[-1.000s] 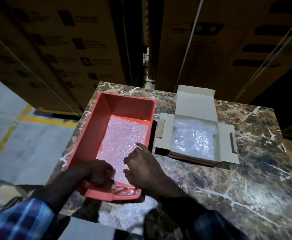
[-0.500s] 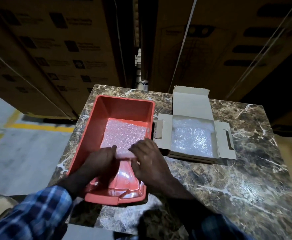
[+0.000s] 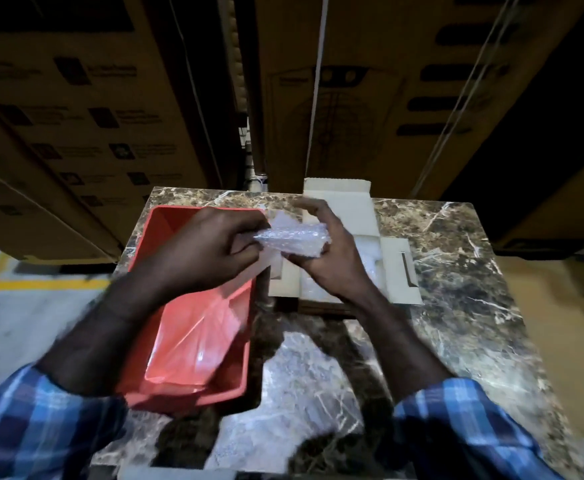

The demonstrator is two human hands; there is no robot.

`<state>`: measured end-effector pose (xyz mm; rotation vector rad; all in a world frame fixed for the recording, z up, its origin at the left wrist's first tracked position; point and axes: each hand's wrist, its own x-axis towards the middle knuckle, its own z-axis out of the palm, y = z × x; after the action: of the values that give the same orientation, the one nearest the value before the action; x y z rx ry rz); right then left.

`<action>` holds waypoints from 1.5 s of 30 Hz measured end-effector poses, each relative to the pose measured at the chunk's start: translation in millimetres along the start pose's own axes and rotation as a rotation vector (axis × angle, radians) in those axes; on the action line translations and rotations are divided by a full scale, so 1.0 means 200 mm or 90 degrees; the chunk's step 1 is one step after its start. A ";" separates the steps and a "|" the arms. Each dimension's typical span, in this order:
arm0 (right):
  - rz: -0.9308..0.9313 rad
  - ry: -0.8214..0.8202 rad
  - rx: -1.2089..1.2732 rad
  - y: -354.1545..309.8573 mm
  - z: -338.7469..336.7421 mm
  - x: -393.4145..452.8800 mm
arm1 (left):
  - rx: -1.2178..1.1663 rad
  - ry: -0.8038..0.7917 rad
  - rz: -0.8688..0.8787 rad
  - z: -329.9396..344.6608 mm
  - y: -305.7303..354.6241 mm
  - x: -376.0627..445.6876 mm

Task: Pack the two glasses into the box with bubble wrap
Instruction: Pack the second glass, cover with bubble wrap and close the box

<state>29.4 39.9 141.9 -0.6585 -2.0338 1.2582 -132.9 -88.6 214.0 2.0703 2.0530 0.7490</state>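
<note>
Both forearms reach forward from blue plaid sleeves and meet above the far half of the brown veined marble table (image 3: 457, 306), held clear of its surface. The left hand (image 3: 211, 247) is raised over the far end of the orange-red rectangular plastic tub (image 3: 193, 393), knuckles up, its fingers curled and pinching the left end of a crumpled clear bubble wrap bundle (image 3: 294, 237). The right hand (image 3: 332, 258) cradles the same bundle from the right and below, thumb arched over the top and fingers wrapped under it. The bundle hangs between the two hands, above the gap between tub and the open white cardboard box (image 3: 398, 271); whether a glass is inside cannot be told through the blur.

A loose clear sheet lies in the near part of the tub. The box sits just right of the tub, flaps spread, with pale wrap showing inside it beside the right wrist. The near and right stretches of the table are bare marble. Stacked brown cartons (image 3: 76, 116) stand close behind the table's far edge.
</note>
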 end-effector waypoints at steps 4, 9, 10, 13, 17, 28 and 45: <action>0.030 0.046 -0.023 0.07 -0.34 -0.13 | 0.013 0.043 0.037 0.15 0.23 0.08; -0.037 0.161 -0.177 0.09 -0.77 -0.48 | 0.041 0.108 0.128 0.48 0.56 0.15; -0.076 0.193 -0.248 0.11 -0.85 -0.56 | 0.042 0.123 0.148 0.56 0.62 0.16; -0.132 0.254 -0.388 0.23 -1.01 -0.84 | 0.044 0.137 0.198 0.84 0.79 0.16; -0.086 0.235 -0.451 0.45 -1.07 -1.23 | 0.042 0.092 0.234 1.21 0.87 0.04; 0.137 -0.168 -0.579 0.89 -0.94 -1.64 | 0.129 -0.070 0.092 1.58 0.70 -0.44; 0.345 0.068 -0.505 0.95 -0.95 -1.38 | 0.037 -0.108 -0.101 1.53 0.55 -0.57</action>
<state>368.9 34.9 -40.3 -1.6866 -2.3196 0.5906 103.9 -129.3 -33.8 1.8979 2.1357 0.4772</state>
